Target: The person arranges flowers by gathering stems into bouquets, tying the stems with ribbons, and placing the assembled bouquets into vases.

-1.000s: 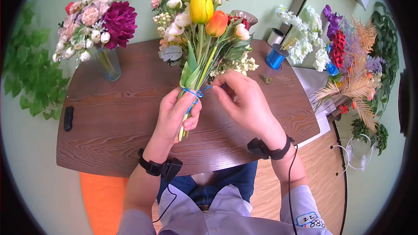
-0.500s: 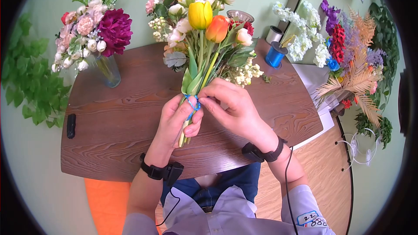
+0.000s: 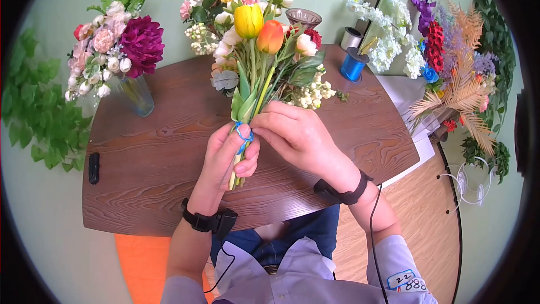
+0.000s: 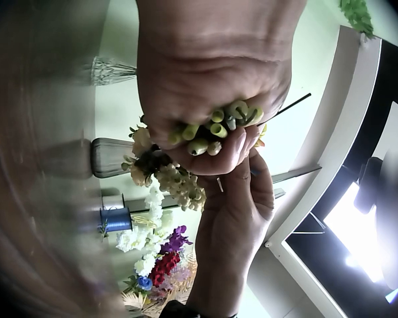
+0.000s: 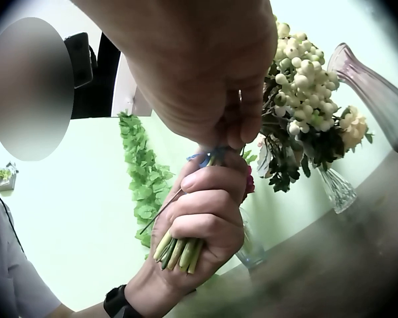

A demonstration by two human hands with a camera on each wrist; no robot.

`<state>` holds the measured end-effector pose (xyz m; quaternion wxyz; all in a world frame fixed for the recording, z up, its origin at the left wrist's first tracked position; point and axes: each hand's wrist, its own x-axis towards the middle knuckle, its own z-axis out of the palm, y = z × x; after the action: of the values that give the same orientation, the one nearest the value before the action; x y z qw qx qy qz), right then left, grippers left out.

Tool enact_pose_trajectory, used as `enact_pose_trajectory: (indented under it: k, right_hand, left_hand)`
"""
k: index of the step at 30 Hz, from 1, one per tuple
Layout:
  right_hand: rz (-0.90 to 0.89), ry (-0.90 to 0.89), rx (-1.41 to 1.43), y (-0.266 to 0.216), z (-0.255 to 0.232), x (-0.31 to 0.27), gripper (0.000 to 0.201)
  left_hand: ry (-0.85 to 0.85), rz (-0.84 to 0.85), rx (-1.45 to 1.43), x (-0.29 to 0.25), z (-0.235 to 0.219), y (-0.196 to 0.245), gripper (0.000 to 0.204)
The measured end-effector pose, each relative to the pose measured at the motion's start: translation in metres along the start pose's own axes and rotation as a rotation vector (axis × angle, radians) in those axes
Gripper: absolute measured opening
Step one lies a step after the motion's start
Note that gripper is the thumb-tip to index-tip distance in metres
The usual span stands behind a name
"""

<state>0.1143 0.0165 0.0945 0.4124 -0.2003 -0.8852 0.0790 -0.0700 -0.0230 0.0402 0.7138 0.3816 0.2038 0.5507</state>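
The left hand (image 3: 228,155) grips the green stems of a bouquet; its cut ends (image 4: 199,147) poke out below the fist in the left wrist view. Above the fist rise a yellow tulip (image 3: 248,21) and an orange tulip (image 3: 270,36). Blue ribbon (image 3: 243,130) circles the stems at the left thumb. The right hand (image 3: 298,138) has thumb and fingertips together right beside that ribbon; in the right wrist view its fingertips touch the area around the blue loop (image 5: 209,158). Whether they pinch a ribbon end is hidden.
A blue ribbon spool (image 3: 354,65) and a silver spool (image 3: 351,39) stand at the back right. On the left, a glass vase (image 3: 136,97) holds pink and purple flowers. A black object (image 3: 94,168) lies near the table's left edge. More flowers (image 3: 450,90) stand to the right.
The right hand has come in from the right to the ribbon at the left thumb. A blue strand once stretched between the hands no longer shows. The left hand keeps its grip.
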Motion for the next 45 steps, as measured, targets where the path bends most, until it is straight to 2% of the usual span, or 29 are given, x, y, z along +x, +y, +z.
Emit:
enact_pose_trajectory:
  k: [2, 8, 21, 27, 38, 45]
  right_hand:
    - [0.061, -0.005, 0.119, 0.001, 0.002, 0.0, 0.019]
    - [0.105, 0.034, 0.211, 0.001, 0.003, 0.002, 0.015]
    - [0.101, 0.029, 0.073, 0.001, 0.008, -0.003, 0.013]
    - [0.17, 0.125, 0.132, 0.0, 0.011, -0.007, 0.012]
    - [0.072, 0.11, -0.241, -0.002, 0.007, -0.007, 0.012]
    - [0.059, 0.099, -0.294, -0.002, 0.008, -0.006, 0.014]
  left_hand:
    - [0.016, -0.005, -0.021, 0.0, 0.0, -0.001, 0.026]
    - [-0.055, -0.014, -0.088, 0.001, -0.004, -0.001, 0.029]
    - [-0.015, -0.047, -0.092, 0.003, -0.002, -0.003, 0.027]
    - [-0.02, -0.043, -0.118, 0.002, -0.003, -0.004, 0.028]
    - [-0.088, -0.062, -0.117, 0.003, -0.006, -0.011, 0.034]
    - [-0.056, -0.099, -0.112, 0.003, -0.004, -0.009, 0.031]
